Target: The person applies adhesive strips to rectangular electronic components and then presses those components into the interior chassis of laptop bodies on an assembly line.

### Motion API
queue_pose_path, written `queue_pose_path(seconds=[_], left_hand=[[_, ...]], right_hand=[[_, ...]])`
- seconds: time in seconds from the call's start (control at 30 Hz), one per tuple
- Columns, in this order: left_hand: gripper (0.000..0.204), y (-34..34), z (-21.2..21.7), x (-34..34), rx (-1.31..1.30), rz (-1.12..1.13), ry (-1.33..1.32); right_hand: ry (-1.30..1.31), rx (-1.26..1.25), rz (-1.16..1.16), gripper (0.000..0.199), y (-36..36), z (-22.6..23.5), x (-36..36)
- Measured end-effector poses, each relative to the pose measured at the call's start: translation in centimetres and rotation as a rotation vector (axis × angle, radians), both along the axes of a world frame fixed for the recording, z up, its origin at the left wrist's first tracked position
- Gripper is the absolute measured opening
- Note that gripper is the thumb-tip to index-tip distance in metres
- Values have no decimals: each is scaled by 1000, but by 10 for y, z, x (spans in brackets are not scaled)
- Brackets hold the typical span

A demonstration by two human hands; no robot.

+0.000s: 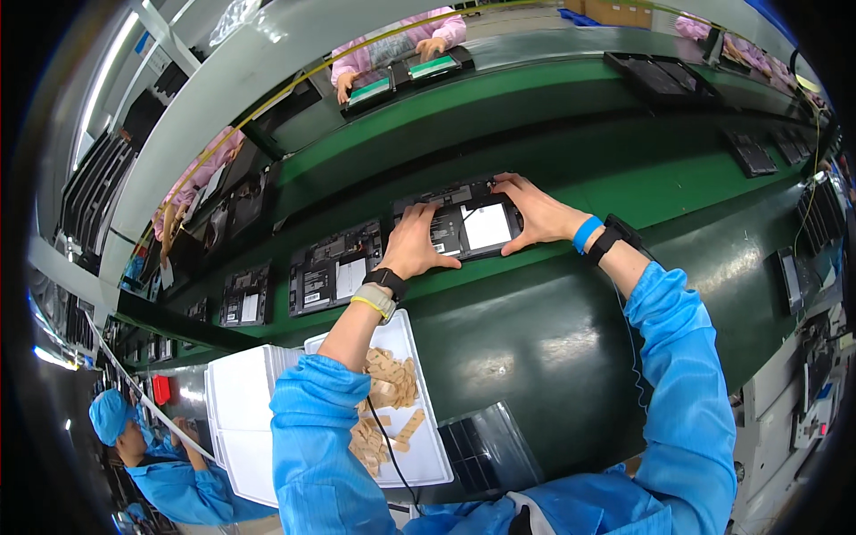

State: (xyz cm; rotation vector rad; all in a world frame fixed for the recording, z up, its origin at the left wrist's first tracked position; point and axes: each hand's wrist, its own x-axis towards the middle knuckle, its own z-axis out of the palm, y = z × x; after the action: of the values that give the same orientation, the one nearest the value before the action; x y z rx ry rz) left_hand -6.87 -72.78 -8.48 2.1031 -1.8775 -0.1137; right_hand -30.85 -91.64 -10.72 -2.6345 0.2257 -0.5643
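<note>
An open black electronic device (450,234), flat and rectangular with a white panel and labelled parts inside, lies at the front edge of the green conveyor belt. My left hand (415,241) grips its left side, thumb along the near edge. At the right end my right hand (538,212) holds it, fingers over the far corner and thumb at the near corner. Close to the left of my left hand rests a similar open device (334,267), and farther left another one (245,294). Whether the held device touches the belt, I cannot tell.
Below my left forearm, a white tray (426,428) holds tan cut-out pieces (392,379), beside a white box (241,419). A clear plastic sheet (490,450) lies on the bench (571,374). Across the belt, co-workers in pink handle devices; a co-worker in blue (192,481) sits left.
</note>
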Motion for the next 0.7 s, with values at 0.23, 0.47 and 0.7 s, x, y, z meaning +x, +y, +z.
queue_pose_path(seconds=[0.23,0.47,0.7], left_hand=[[118,5,-7,21,77,-15,-6],[119,22,-44,21,68,-40,-145],[99,28,-64,7,-188,-60,-279]], right_hand=[[29,-107,59,111,2,-7,8],[195,-324,-30,104,35,0,5],[79,-516,-34,85,58,-24,16]])
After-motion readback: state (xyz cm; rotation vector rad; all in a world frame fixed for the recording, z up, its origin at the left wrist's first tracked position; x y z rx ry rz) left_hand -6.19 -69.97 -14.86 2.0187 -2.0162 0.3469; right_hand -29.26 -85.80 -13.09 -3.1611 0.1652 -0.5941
